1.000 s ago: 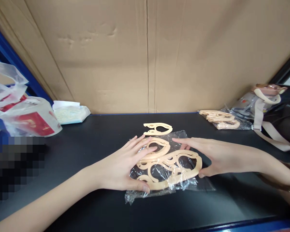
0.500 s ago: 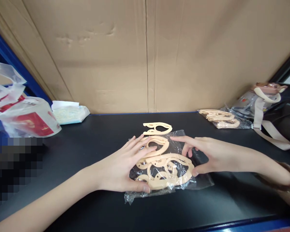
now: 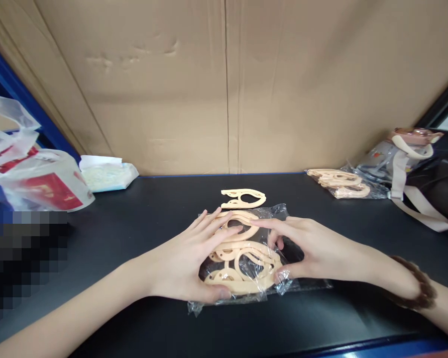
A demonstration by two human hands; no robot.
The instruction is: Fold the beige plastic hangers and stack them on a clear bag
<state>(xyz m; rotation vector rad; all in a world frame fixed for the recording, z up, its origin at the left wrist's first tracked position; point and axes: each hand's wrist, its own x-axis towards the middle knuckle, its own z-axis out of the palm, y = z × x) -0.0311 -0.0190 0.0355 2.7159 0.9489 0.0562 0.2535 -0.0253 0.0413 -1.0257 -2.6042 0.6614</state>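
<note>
A clear plastic bag [image 3: 272, 213] lies on the black table with several beige folding hangers [image 3: 242, 287] inside it. My left hand [image 3: 192, 256] rests over the bag's left side, fingers spread and thumb near the lower edge. At the right side, my right hand [image 3: 302, 243] is curved with thumb and forefinger wide apart. Its fingertips touch the bag and the ends of the hangers, while its other fingers are bent and partly hidden. Just beyond the bag, a loose beige folding hanger [image 3: 259, 200] lies folded on the table.
Another bag of beige hangers [image 3: 339, 181] lies at the back right, beside a clear bottle [image 3: 377, 156] with a beige strap [image 3: 398, 174]. A tissue pack [image 3: 110, 176] and a white-and-red plastic bag [image 3: 48, 184] are on the left. A cardboard wall [image 3: 164, 109] stands behind.
My right hand has moved left and slightly nearer, against the bag. The hangers inside have shifted left, closer together. My left hand has barely moved.
</note>
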